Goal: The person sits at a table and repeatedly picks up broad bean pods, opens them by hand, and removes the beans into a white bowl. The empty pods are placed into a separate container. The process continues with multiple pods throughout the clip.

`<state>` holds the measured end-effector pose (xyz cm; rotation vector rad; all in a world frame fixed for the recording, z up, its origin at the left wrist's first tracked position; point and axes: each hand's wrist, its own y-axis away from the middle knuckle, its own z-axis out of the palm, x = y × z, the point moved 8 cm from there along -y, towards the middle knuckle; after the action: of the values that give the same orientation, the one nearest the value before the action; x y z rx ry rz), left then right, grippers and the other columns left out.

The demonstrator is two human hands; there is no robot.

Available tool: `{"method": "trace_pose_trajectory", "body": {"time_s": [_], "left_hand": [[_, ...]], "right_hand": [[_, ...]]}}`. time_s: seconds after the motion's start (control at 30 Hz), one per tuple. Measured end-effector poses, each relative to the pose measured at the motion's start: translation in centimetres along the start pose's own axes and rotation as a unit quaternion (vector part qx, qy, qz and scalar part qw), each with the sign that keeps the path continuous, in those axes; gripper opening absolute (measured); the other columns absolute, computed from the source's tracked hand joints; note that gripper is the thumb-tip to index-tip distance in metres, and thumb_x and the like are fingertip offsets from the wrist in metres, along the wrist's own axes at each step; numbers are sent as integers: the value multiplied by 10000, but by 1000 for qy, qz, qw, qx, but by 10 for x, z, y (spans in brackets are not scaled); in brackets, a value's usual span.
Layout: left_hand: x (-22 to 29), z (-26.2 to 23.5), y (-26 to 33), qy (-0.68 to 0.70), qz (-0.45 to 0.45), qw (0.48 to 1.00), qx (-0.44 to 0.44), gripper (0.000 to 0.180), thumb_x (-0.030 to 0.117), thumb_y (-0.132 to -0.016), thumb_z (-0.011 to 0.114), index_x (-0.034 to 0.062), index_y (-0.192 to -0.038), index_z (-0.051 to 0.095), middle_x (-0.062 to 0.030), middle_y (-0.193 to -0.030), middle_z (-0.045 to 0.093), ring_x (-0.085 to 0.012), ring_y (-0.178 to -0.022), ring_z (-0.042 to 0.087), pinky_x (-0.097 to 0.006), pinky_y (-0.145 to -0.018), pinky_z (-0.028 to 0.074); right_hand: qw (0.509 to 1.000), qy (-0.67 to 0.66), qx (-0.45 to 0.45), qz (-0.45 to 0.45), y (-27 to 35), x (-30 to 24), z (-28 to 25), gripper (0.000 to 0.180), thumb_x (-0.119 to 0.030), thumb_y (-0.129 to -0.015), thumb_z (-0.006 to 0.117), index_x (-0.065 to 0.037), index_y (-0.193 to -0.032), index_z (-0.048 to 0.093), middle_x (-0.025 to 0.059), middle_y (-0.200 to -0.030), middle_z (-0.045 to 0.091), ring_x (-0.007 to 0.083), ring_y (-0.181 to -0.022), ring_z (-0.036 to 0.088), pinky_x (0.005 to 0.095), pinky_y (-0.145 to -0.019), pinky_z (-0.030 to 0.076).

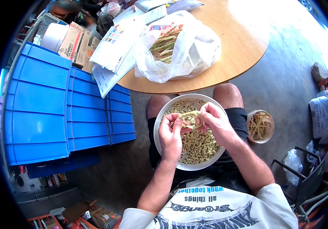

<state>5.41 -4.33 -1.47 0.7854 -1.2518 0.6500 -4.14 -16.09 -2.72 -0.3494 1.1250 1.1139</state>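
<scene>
Between my two hands is a pale green bean pod (190, 114), held over a white colander (158, 138) on my lap. My left hand (170, 130) pinches one end of the pod between thumb and fingers. At its other end, the fingers of my right hand (214, 119) are closed on it, with a strip of pod hanging down. Many shelled beans (199, 147) cover the colander's bottom. On the table ahead, a white plastic bag (198, 57) lies open with long unshelled pods (166, 45) inside.
A round wooden table (240, 42) curves in front of my knees. Papers (112, 49) lie at its left side. Blue plastic crates (38, 103) stand to the left. By my right leg is a small bucket (261, 140) of empty pods. A metal-framed chair (305, 179) stands at the lower right.
</scene>
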Motion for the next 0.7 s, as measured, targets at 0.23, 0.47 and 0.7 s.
{"method": "trace_pose_trajectory", "body": {"time_s": [0.23,0.47,0.7], "left_hand": [[-2,-11,-3,7,-5,1000,-8,126,138,-1010,526,31,-1075,533,-45,-886,612,-92,-729,585,-218,-661,494],[-4,-1,3,82,-47,995,-24,224,111,-997,542,22,-1203,554,-40,-941,635,-107,-829,618,-237,-723,502],[-3,4,12,71,-95,990,-76,296,33,-948,600,12,-1237,543,-83,-1055,663,-141,-928,653,-265,-783,552]], "right_hand": [[1000,0,2,13,3,1,4,129,-197,-978,511,-74,-943,495,-6,-826,528,73,-706,521,234,-650,493],[998,-53,-20,-26,2,0,8,174,-171,-986,554,-35,-1094,538,-7,-842,553,57,-694,520,210,-637,473],[996,-45,-62,-53,3,-10,14,225,-130,-974,582,7,-1151,555,57,-991,643,103,-852,622,240,-746,511]]}}
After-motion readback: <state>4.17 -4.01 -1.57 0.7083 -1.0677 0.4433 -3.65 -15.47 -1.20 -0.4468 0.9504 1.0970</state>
